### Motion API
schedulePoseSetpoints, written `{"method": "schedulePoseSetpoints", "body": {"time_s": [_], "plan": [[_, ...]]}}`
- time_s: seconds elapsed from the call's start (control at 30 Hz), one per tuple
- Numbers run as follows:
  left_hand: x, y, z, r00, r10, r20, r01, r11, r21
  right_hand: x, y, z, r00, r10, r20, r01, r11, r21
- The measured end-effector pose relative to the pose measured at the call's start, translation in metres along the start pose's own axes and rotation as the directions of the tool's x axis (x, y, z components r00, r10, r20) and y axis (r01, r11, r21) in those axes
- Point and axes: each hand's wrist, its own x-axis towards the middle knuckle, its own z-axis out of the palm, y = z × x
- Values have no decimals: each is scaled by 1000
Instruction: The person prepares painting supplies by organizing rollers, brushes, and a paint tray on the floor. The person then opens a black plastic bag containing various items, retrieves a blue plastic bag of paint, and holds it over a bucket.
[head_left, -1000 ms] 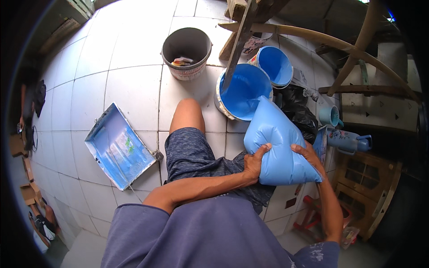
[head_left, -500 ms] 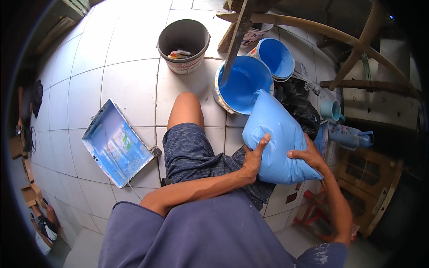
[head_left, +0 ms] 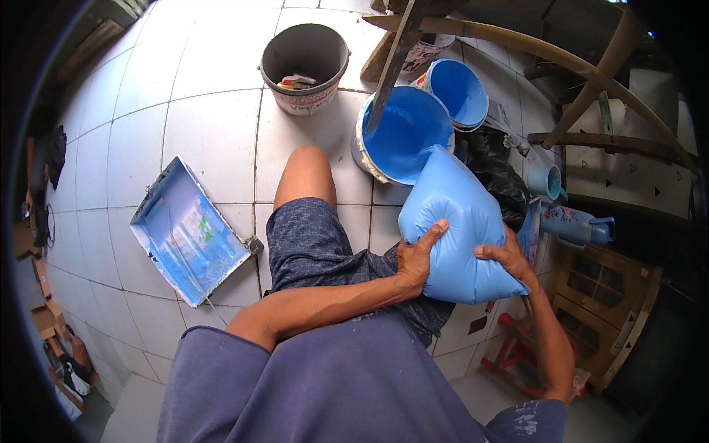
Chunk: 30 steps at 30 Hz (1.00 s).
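A bulging light blue plastic bag [head_left: 458,221] is held between my two hands. My left hand [head_left: 419,258] presses its near left side, thumb lying up over the plastic. On the right side my right hand [head_left: 508,257] grips it, thumb toward the middle and fingers partly hidden behind. The bag's narrow far corner hangs over the near right rim of a bucket [head_left: 402,136], whose inside is blue with wet-looking paint. Whether liquid is running from that corner I cannot tell for sure. A flat strip [head_left: 395,66] slants down into the same bucket.
Left on the white tiles lies a blue-stained paint tray [head_left: 193,232] with a roller's rod across it. A dark bucket [head_left: 304,70] stands ahead. Another blue-lined bucket [head_left: 459,92], a black plastic bag [head_left: 495,173], a blue bottle [head_left: 576,224] and a wooden frame [head_left: 532,48] crowd the right.
The plastic bag looks rounder and smoother, its wrinkles fewer. Both hands keep their hold on it, and the view has shifted slightly.
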Motion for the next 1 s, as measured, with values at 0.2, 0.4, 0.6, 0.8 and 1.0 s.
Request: {"method": "schedulePoseSetpoints", "body": {"time_s": [0.2, 0.4, 0.6, 0.8, 1.0], "plan": [[2, -4, -1, 1000, 22, -11, -22, 1000, -11, -2, -3, 0, 1000, 18, 12, -18, 1000, 5], [2, -3, -2, 999, 5, -45, -6, 1000, -25, 0, -3, 0, 999, 27, 35, -28, 999, 20], [4, -5, -2, 998, 24, -50, -25, 1000, -8, 1, -2, -3, 999, 40, 35, -40, 999, 5], [5, -6, -4, 999, 28, -43, -27, 1000, 11, 4, -3, -2, 999, 18, 46, -19, 999, 31], [3, -4, -2, 999, 19, -44, -18, 1000, 10, 4, 1, -3, 999, 15, 44, -16, 999, 34]]}}
